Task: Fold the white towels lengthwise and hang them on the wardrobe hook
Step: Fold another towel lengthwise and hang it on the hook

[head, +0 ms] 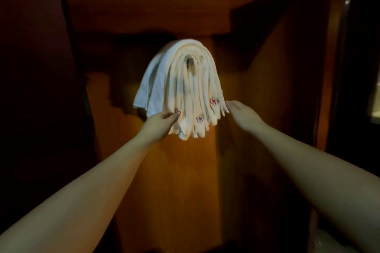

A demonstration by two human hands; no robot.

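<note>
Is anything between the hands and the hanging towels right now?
Nothing visible. The left hand already touches the lower left ends of the white towels draped over the hook, and the right hand is at their lower right edge.

towels point(185, 88) cover hook | wardrobe panel point(185, 181) close behind | bare below
</note>
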